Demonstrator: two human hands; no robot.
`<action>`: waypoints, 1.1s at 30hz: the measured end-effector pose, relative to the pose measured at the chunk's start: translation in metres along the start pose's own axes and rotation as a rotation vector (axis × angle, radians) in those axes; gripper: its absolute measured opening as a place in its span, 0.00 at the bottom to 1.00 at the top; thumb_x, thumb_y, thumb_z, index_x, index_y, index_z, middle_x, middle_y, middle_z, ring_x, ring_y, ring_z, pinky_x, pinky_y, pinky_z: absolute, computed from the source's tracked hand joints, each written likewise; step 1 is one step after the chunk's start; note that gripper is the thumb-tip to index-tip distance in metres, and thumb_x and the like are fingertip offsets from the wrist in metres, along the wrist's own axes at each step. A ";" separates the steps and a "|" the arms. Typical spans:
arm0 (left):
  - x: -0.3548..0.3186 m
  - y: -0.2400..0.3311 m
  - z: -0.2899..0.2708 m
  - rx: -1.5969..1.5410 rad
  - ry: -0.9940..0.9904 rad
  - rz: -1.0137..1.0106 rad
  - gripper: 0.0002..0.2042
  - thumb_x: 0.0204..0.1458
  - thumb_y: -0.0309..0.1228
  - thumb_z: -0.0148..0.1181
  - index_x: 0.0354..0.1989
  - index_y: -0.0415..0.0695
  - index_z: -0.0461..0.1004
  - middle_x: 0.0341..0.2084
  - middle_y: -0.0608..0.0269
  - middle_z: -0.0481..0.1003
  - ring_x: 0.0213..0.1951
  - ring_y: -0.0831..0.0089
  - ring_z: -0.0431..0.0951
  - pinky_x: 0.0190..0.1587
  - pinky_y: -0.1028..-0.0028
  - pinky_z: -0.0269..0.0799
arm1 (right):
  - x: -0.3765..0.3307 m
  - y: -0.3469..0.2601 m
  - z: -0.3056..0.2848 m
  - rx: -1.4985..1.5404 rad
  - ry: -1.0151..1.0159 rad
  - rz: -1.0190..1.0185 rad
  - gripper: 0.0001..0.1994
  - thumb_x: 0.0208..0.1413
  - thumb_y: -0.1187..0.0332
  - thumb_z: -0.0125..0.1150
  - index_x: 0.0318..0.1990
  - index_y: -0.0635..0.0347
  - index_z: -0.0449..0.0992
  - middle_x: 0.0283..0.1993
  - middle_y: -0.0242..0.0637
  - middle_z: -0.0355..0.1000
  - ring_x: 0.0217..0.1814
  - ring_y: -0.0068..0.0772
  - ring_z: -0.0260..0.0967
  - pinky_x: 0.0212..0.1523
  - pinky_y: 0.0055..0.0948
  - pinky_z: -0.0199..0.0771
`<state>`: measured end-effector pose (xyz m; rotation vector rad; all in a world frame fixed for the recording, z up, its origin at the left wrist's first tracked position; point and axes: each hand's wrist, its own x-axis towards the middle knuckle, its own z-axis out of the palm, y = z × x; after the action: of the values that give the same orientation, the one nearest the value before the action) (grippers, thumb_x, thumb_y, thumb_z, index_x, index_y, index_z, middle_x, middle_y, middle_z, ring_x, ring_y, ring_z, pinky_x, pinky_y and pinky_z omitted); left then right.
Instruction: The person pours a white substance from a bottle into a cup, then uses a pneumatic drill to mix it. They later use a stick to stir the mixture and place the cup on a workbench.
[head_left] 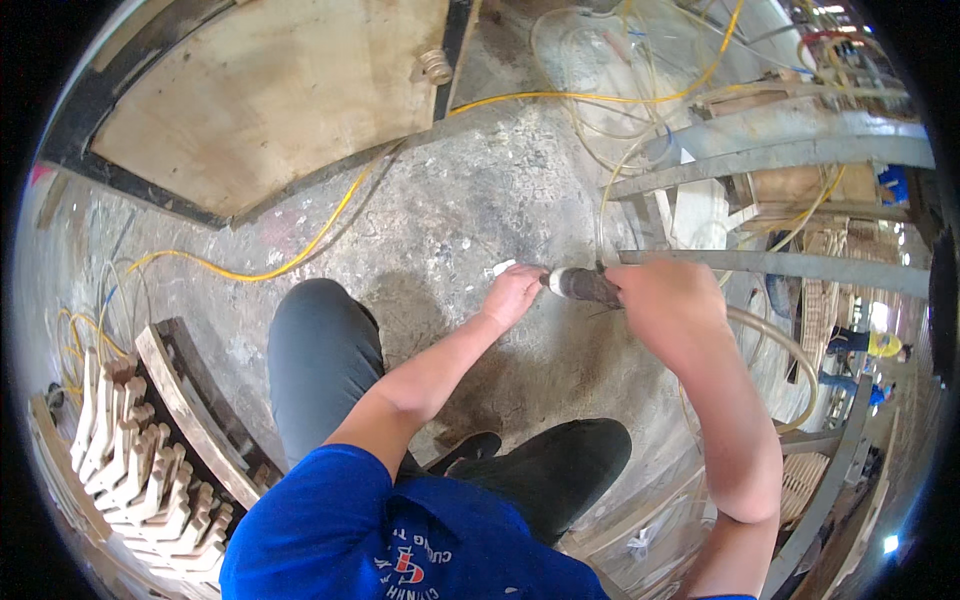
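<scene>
A hand-held air tool (590,286) with a dark cylindrical body and a pale collar lies level above the floor, its front end toward the left. My right hand (668,305) is wrapped around its rear part. At its dark front tip, the fingers of my left hand (512,294) are pinched together; whether they also hold a small bit is hidden. A clear, pale hose (800,362) curves away behind my right hand and seems to feed the tool. Just beyond my left fingers shows a small white patch (503,268).
A wooden panel with a dark frame (270,90) stands at the far left. Yellow hose (310,245) crosses the concrete floor (480,190). Stacked wooden pieces (150,470) are at near left. Metal rails (790,265) run along the right, and a person (870,343) appears beyond.
</scene>
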<state>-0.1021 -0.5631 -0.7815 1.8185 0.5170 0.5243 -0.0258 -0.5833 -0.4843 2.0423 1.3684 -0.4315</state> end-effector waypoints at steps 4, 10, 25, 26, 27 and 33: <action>0.009 0.013 0.013 -0.047 0.086 0.060 0.10 0.47 0.23 0.56 0.39 0.42 0.75 0.34 0.56 0.76 0.37 0.60 0.75 0.42 0.68 0.71 | -0.027 0.002 -0.027 -0.041 0.065 0.032 0.08 0.49 0.70 0.53 0.36 0.53 0.77 0.27 0.43 0.74 0.31 0.43 0.74 0.31 0.38 0.74; 0.033 0.017 0.015 -0.061 0.094 0.021 0.09 0.48 0.27 0.55 0.37 0.42 0.76 0.32 0.53 0.75 0.37 0.56 0.74 0.42 0.67 0.71 | -0.028 0.022 -0.016 -0.029 0.159 0.087 0.12 0.50 0.67 0.55 0.43 0.49 0.76 0.26 0.45 0.74 0.30 0.45 0.73 0.32 0.39 0.73; 0.050 -0.027 0.026 0.053 -0.149 0.004 0.11 0.52 0.32 0.51 0.40 0.43 0.73 0.37 0.53 0.74 0.41 0.55 0.73 0.44 0.63 0.70 | 0.011 0.012 -0.001 -0.160 0.060 0.065 0.06 0.50 0.70 0.52 0.31 0.56 0.75 0.28 0.43 0.75 0.31 0.45 0.74 0.31 0.40 0.73; 0.046 -0.021 0.027 0.032 -0.164 -0.023 0.11 0.52 0.32 0.51 0.40 0.42 0.74 0.37 0.53 0.74 0.41 0.55 0.73 0.45 0.63 0.70 | 0.010 0.010 0.002 -0.163 0.030 0.063 0.06 0.50 0.70 0.51 0.31 0.56 0.75 0.28 0.43 0.75 0.31 0.46 0.74 0.31 0.41 0.73; 0.042 -0.016 0.028 0.011 -0.179 -0.051 0.11 0.52 0.32 0.51 0.40 0.42 0.74 0.37 0.52 0.74 0.40 0.54 0.73 0.45 0.64 0.70 | 0.011 0.010 0.000 -0.133 0.040 0.049 0.06 0.49 0.68 0.52 0.31 0.56 0.75 0.27 0.44 0.74 0.31 0.46 0.74 0.32 0.40 0.73; 0.036 0.018 0.011 -0.018 -0.072 0.052 0.27 0.48 0.39 0.58 0.56 0.44 0.60 0.49 0.52 0.66 0.51 0.54 0.64 0.53 0.60 0.62 | 0.022 0.024 0.003 -0.109 0.067 0.042 0.07 0.50 0.66 0.54 0.30 0.56 0.76 0.28 0.44 0.74 0.32 0.45 0.74 0.34 0.40 0.73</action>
<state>-0.0655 -0.5553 -0.7642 1.8307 0.4156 0.4952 0.0048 -0.5762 -0.4916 2.0087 1.3551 -0.2664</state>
